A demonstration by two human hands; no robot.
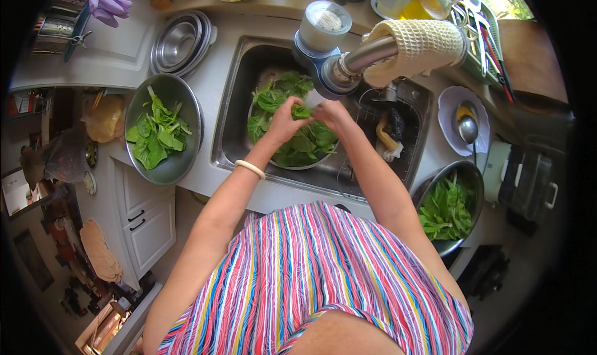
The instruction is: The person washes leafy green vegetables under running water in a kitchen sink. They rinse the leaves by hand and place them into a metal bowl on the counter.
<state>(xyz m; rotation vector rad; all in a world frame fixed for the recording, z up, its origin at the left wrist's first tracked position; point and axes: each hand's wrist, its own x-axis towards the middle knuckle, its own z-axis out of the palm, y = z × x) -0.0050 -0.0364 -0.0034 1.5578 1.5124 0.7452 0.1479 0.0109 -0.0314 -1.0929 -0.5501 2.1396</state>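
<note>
Over the sink my left hand [288, 121] pinches a green leaf [301, 112] between thumb and fingers. My right hand [332, 115] meets it with curled fingertips, partly hidden behind the water stream [315, 98], so its grasp is unclear. That stream falls from a faucet with a filter head [329, 77] onto the hands. Beneath them, a round bowl [305, 167] heaped with leafy greens [305, 143] sits in the stainless steel sink [224, 143].
On the left counter is a steel bowl [191, 157] of greens; another bowl [476, 187] of greens stands at right. Nested metal bowls [176, 45] lie behind. A wire rack [413, 157] lies in the sink's right part. A scalloped dish [447, 103] holds a ladle [468, 129].
</note>
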